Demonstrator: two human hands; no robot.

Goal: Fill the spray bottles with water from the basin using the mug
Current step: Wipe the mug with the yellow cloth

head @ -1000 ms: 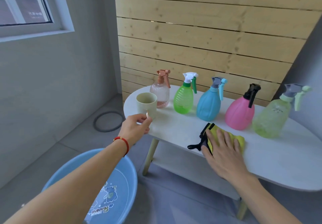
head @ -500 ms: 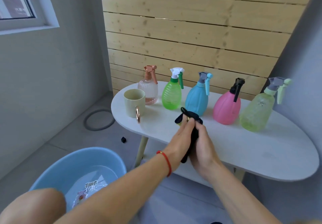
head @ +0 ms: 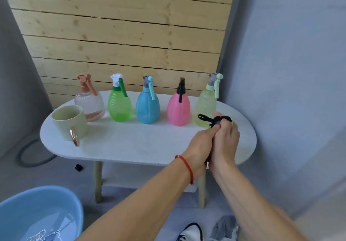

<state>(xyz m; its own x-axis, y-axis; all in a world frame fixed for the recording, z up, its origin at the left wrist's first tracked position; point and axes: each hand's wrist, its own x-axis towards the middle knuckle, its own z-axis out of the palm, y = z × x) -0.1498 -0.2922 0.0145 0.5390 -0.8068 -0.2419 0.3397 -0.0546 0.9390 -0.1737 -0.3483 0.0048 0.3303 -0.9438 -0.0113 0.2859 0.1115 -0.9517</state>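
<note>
Both hands gripping black-edged cloth (head: 215, 119): left hand (head: 199, 145), right hand (head: 225, 141), near table (head: 131, 147) right end | mug (head: 70, 122) sitting unheld at left end | five spray bottles (head: 148, 105) capped | basin (head: 37, 214) below-left | filling not begun, judging.

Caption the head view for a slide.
Both hands, left hand and right hand, grip a black-edged cloth before five capped spray bottles; mug untouched.

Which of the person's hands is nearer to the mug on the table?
Left. The left hand, with the red wrist cord, lies on the mug's side of the clasped pair; the right hand sits just beyond it. Both grip a black cloth, far from the mug.
</note>
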